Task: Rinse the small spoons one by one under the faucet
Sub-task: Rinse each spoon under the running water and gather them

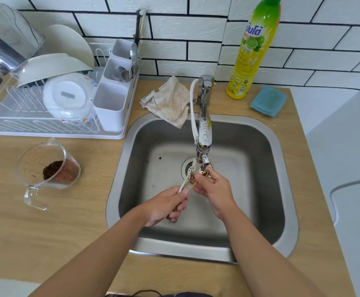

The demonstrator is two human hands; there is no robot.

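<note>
both hands work over the steel sink [260,221], and every place below is given from that sink. the faucet [204,129] rises from the back rim and reaches out over the basin, its nozzle above the drain. just under the nozzle, the small spoons [188,181] are held as a bunch: thin gold handles with pale patterned ends, slanting up toward the water. the left hand [164,205] has its grip curled round the lower ends of the handles, near the middle of the basin. the right hand [212,190] pinches the upper end of one spoon with its grip, fingertips pressed together right below the nozzle. how many spoons are in the bunch cannot be told.

on the tabletop [46,232] left of the sink lies a clear measuring jug [48,168] on its side, with dark grounds in it. farther back on the left stands a white dish rack [52,97] with plates, a bowl and a cutlery holder. behind the back rim a beige cloth [170,101] hangs a corner over the sink's edge. to the back right stand a yellow-green bottle of dish soap [254,50] and a blue sponge [268,100].
</note>
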